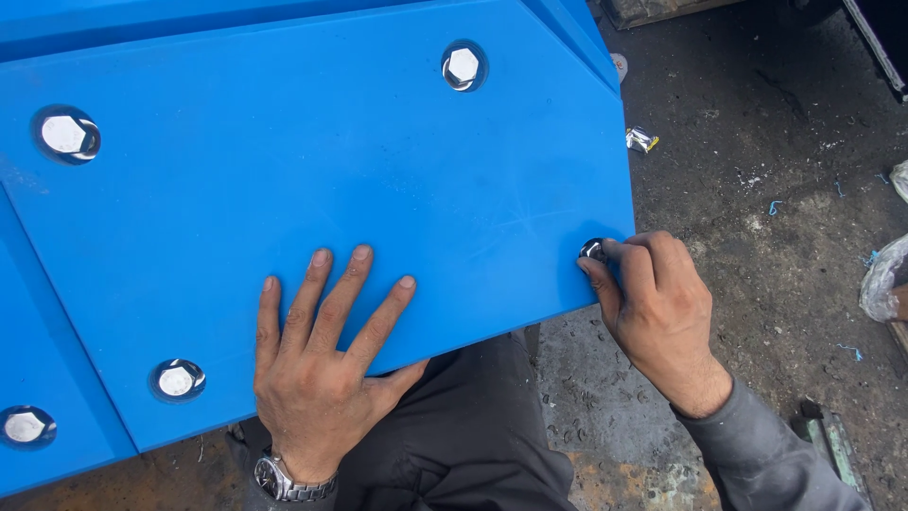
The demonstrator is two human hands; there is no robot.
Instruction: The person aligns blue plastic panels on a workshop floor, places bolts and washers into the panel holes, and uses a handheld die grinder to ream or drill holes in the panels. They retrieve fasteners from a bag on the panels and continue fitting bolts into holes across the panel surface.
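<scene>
A large bright blue plastic panel (312, 180) fills the upper left of the head view. Silver hex bolts sit in round recesses at its corners: one at the top right (462, 65), one at the top left (64, 134), one at the lower left (176, 380). My left hand (317, 369) lies flat on the panel near its lower edge, fingers spread, a metal watch on the wrist. My right hand (653, 303) pinches a silver bolt head (592, 250) at the panel's lower right corner with thumb and fingers.
A second blue panel (38, 378) adjoins on the left with its own bolt (25, 427). Dark, dirty ground lies to the right with a crumpled foil scrap (641, 140), a plastic bag (884, 279) and a green metal piece (832, 440). My dark trousers show below.
</scene>
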